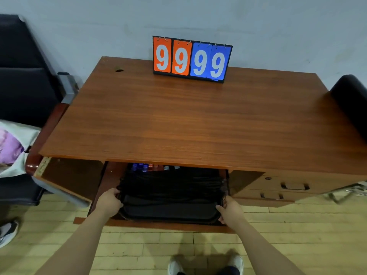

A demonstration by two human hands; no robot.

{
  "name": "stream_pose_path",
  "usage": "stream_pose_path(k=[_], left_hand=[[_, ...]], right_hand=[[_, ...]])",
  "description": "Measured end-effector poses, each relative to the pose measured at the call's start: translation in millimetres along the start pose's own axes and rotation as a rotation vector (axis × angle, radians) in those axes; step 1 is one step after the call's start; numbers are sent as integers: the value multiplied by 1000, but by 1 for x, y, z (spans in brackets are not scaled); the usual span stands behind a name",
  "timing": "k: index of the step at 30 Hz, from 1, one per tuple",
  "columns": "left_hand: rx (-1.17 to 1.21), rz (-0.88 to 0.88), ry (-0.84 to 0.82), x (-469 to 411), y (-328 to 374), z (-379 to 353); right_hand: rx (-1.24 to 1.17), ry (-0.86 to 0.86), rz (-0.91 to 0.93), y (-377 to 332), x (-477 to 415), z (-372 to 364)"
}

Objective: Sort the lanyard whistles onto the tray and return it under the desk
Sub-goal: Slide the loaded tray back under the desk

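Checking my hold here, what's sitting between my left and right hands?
In the head view, the black tray spans between the left hand and right hand, loaded with black lanyards; coloured whistles line its far end.

A wooden desk (198,120) stands against a pale wall (79,26) on plank flooring (149,245), what seems a black chair (23,76) beside it.

Black tray (168,212) (whistles (145,167) blue, orange).

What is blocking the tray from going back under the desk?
Nothing visible. The left hand and right hand grip the tray by its sides; its far end is already under the desk. Deeper inside is hidden.
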State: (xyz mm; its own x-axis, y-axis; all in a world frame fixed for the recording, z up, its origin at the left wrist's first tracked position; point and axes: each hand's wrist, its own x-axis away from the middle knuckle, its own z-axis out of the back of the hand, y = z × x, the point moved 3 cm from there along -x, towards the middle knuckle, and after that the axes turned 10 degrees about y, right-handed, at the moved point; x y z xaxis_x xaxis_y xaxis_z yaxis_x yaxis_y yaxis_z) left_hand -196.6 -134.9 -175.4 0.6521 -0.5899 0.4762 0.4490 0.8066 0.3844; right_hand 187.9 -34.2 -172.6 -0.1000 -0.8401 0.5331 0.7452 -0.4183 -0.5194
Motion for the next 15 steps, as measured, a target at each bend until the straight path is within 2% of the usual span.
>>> stream_pose_path(k=[5, 10, 13, 15], left_hand=[[38, 23, 85, -3, -1, -12], [113, 51, 154, 3, 2, -14], [192, 281, 263, 33, 6, -15], [296, 508, 341, 50, -5, -27]], right_hand=[[17, 44, -24, -2, -11, -9], [-43, 80, -129, -6, -6, -8], [-14, 170, -86, -13, 17, 0], [-53, 105, -99, -16, 39, -5]])
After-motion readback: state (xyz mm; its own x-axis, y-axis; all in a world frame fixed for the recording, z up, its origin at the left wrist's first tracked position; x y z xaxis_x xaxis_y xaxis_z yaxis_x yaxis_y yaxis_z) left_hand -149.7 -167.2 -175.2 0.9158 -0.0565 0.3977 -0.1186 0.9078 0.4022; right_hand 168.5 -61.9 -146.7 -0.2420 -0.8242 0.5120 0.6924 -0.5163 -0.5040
